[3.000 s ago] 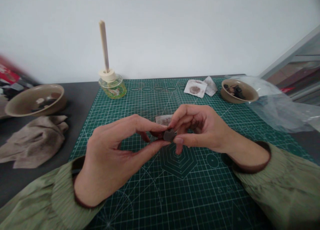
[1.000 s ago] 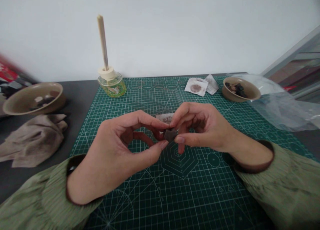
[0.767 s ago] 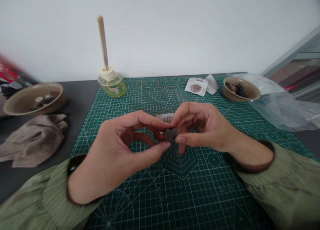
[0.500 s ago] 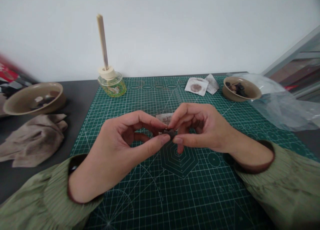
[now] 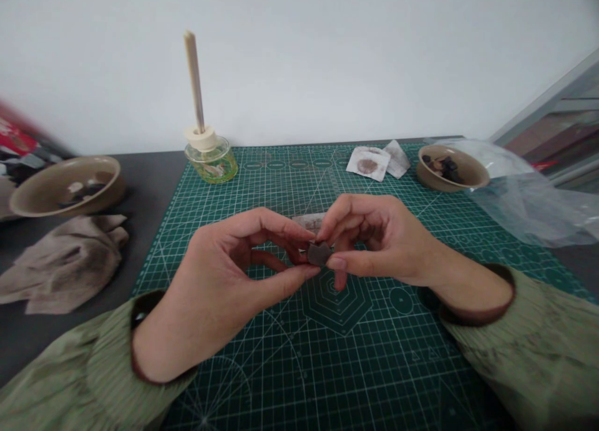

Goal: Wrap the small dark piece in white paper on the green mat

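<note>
Between my two hands is a small, flat, grey-brown piece (image 5: 319, 254) with an uneven edge; what it is made of I cannot tell. My left hand (image 5: 229, 278) pinches it from the left, thumb below and fingertips above. From the other side, my right hand (image 5: 381, 237) grips its right edge between thumb and index finger. Both hands are held over a green cutting mat (image 5: 365, 368). Just behind the fingertips lies a whitish, brown-stained packet (image 5: 309, 220), partly hidden by them.
A reed diffuser (image 5: 210, 159) stands at the mat's back left. Two stained white packets (image 5: 367, 163) lie at the back, beside a tan bowl (image 5: 435, 180) of dark pieces and a clear plastic bag (image 5: 528, 206). At left are another tan bowl (image 5: 28, 194) and a crumpled cloth (image 5: 70, 262).
The piece has been turned so its broad face now shows. My left thumb has slid down off its front to the lower edge. My right hand has barely moved.
</note>
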A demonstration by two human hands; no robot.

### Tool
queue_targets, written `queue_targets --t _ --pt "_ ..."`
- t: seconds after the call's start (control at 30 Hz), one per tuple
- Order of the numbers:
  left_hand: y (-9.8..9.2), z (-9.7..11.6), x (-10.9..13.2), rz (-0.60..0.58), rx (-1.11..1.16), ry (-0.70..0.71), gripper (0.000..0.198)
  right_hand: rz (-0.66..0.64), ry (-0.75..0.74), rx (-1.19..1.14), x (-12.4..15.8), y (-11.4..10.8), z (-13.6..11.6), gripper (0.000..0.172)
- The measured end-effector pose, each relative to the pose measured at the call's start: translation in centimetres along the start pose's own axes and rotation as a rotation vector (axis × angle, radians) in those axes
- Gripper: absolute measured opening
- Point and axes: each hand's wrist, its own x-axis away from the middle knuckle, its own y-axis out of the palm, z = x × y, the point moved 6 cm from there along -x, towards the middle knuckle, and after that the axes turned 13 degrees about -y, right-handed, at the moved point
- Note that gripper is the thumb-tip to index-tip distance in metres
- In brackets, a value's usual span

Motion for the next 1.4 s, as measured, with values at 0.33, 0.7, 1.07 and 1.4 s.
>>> queue_targets --t 0.33,0.7,1.07,1.4 --pt "-0.3 0.3 0.2 0.069 -0.076 0.162 0.02 -0.01 -0.051 0.008 -0.3 -0.9 0.5 0.036" --pt "-8.0 4.5 11.6 0.377 -0.233 0.271 0.024 -0.332 -0.015 0.998 -5.7 9.7 -1.6 0.023" --pt "-13.8 2.1 23.4 0.62 -0.098 0.276 0.038 -0.522 -0.173 1.418 -17.4 23.7 8.6 0.043" --pt "-14.6 2.0 25.5 0.684 -0.126 0.29 0.034 -0.354 -0.348 1.322 -14.3 23.6 1.4 0.015"
